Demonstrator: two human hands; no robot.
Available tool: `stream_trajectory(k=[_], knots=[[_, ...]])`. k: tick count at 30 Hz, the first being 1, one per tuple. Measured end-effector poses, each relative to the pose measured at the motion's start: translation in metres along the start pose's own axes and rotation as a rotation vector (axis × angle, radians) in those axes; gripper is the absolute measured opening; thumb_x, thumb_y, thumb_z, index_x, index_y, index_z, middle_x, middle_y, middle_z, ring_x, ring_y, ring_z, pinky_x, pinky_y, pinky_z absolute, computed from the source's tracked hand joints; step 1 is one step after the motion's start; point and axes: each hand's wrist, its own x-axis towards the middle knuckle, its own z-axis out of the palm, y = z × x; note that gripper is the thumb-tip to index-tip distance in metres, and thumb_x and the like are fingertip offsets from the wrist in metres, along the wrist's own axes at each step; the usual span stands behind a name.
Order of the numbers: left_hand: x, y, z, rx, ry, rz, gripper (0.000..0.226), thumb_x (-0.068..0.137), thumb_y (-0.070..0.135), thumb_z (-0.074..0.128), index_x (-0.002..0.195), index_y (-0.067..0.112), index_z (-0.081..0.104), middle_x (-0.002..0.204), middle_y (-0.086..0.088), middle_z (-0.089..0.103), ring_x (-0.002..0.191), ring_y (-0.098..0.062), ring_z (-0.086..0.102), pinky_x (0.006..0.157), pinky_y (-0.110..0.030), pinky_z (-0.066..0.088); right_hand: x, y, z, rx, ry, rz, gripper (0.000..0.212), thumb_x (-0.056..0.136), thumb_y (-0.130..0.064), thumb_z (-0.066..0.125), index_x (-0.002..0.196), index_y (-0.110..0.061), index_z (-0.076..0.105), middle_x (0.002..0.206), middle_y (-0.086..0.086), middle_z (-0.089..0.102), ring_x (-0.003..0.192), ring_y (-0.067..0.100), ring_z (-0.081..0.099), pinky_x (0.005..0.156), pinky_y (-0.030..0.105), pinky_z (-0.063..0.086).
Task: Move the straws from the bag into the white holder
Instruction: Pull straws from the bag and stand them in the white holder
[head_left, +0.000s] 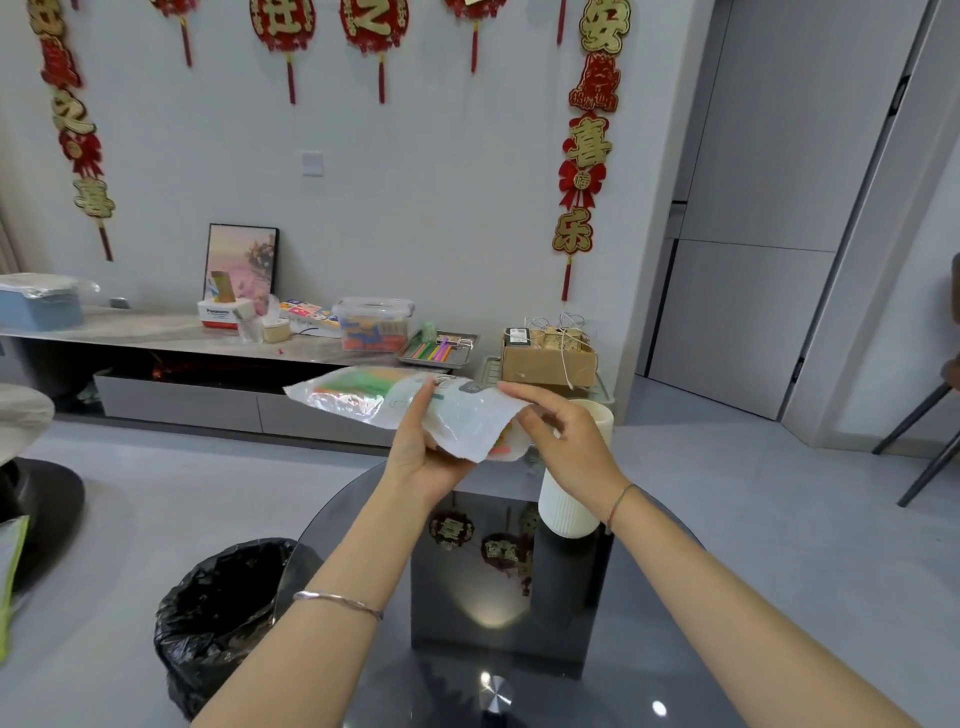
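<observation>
bag of straws gripped underneath by left hand | its open end pinched by right hand | white holder stood on worktop behind right hand

The bag of coloured straws was held above the dark glass table, gripped from below by the left hand and pinched at its open end by the right hand. The white holder stood upright near the table's far edge, partly hidden behind the right hand.

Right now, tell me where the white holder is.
The white holder stands on the dark glass table, right of centre, partly hidden behind the right hand at the bag.
</observation>
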Motion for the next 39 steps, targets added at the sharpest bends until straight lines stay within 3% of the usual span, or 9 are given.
stream_trajectory(k=[4, 7, 9, 15, 20, 23, 25, 32, 39], knots=[[0.008, -0.01, 0.006, 0.106, 0.069, 0.148, 0.028, 0.091, 0.02, 0.058, 0.118, 0.013, 0.054, 0.098, -0.012, 0.07, 0.098, -0.029, 0.062, 0.101, -0.054, 0.042, -0.003, 0.013, 0.019, 0.663, 0.285, 0.4, 0.035, 0.093, -0.014, 0.042, 0.124, -0.016, 0.057, 0.13, 0.0, 0.057, 0.124, 0.015, 0.05, 0.108, 0.031, 0.037], [0.014, -0.018, 0.006, 0.156, 0.153, 0.307, 0.037, 0.088, 0.011, 0.062, 0.124, 0.011, 0.055, 0.109, -0.01, 0.067, 0.09, -0.022, 0.064, 0.086, -0.041, 0.053, 0.003, 0.022, 0.036, 1.13, 0.418, 0.652, 0.042, 0.098, -0.031, 0.035, 0.132, -0.01, 0.048, 0.137, 0.011, 0.052, 0.125, 0.024, 0.049, 0.111, 0.04, 0.034], [0.019, -0.022, 0.0, 0.23, 0.223, 0.422, 0.042, 0.084, 0.008, 0.066, 0.125, 0.009, 0.057, 0.111, -0.009, 0.069, 0.088, -0.02, 0.067, 0.075, -0.035, 0.057, 0.008, 0.027, 0.046, 1.266, 0.409, 0.734, 0.046, 0.1, -0.037, 0.03, 0.136, -0.012, 0.043, 0.138, 0.013, 0.051, 0.124, 0.03, 0.05, 0.109, 0.044, 0.035], [0.025, -0.025, -0.007, 0.52, 0.227, 0.547, 0.057, 0.074, 0.015, 0.078, 0.127, 0.011, 0.056, 0.118, -0.01, 0.069, 0.109, -0.028, 0.065, 0.095, -0.053, 0.05, 0.014, 0.041, 0.059, 1.46, 0.246, 0.788, 0.038, 0.098, -0.031, 0.036, 0.112, -0.003, 0.059, 0.103, 0.017, 0.069, 0.092, 0.029, 0.061, 0.072, 0.037, 0.049], [0.031, -0.03, -0.011, 0.648, 0.241, 0.54, 0.067, 0.069, 0.014, 0.081, 0.129, 0.013, 0.05, 0.117, -0.007, 0.067, 0.106, -0.022, 0.066, 0.091, -0.041, 0.055, 0.021, 0.057, 0.075, 1.636, 0.184, 0.81, 0.046, 0.099, -0.031, 0.034, 0.093, 0.006, 0.061, 0.087, 0.025, 0.071, 0.091, 0.033, 0.057, 0.077, 0.045, 0.044], [0.037, -0.029, -0.017, 0.605, 0.305, 0.472, 0.06, 0.073, 0.014, 0.079, 0.127, 0.01, 0.053, 0.118, -0.011, 0.067, 0.105, -0.025, 0.066, 0.093, -0.044, 0.054, 0.027, 0.068, 0.082, 1.539, 0.217, 0.808, 0.04, 0.097, -0.032, 0.043, 0.117, 0.0, 0.056, 0.114, 0.024, 0.064, 0.106, 0.036, 0.057, 0.089, 0.044, 0.047], [0.042, -0.029, -0.022, 0.534, 0.354, 0.431, 0.053, 0.076, 0.016, 0.077, 0.124, 0.007, 0.056, 0.117, -0.013, 0.068, 0.105, -0.028, 0.066, 0.095, -0.048, 0.052, 0.031, 0.075, 0.081, 1.367, 0.261, 0.796, 0.034, 0.095, -0.027, 0.048, 0.115, -0.003, 0.06, 0.11, 0.02, 0.068, 0.096, 0.033, 0.065, 0.079, 0.041, 0.054], [0.053, -0.032, -0.03, 0.078, 0.42, 0.317, 0.044, 0.088, 0.014, 0.064, 0.129, 0.012, 0.048, 0.121, -0.014, 0.061, 0.091, -0.025, 0.063, 0.076, -0.04, 0.055, 0.035, 0.079, 0.061, 0.111, 0.254, 0.505, 0.013, 0.096, -0.029, 0.044, 0.088, -0.02, 0.046, 0.083, -0.002, 0.055, 0.076, 0.011, 0.056, 0.054, 0.013, 0.041], [0.053, -0.021, -0.026, -0.077, 0.375, 0.271, 0.051, 0.092, 0.016, 0.058, 0.138, 0.015, 0.037, 0.101, -0.009, 0.064, 0.083, -0.022, 0.063, 0.054, -0.031, 0.058, 0.053, 0.067, 0.03, -0.034, 0.071, 0.31, 0.019, 0.093, -0.029, 0.052, 0.089, -0.01, 0.052, 0.08, 0.011, 0.066, 0.072, 0.015, 0.059, 0.062, 0.022, 0.045]])
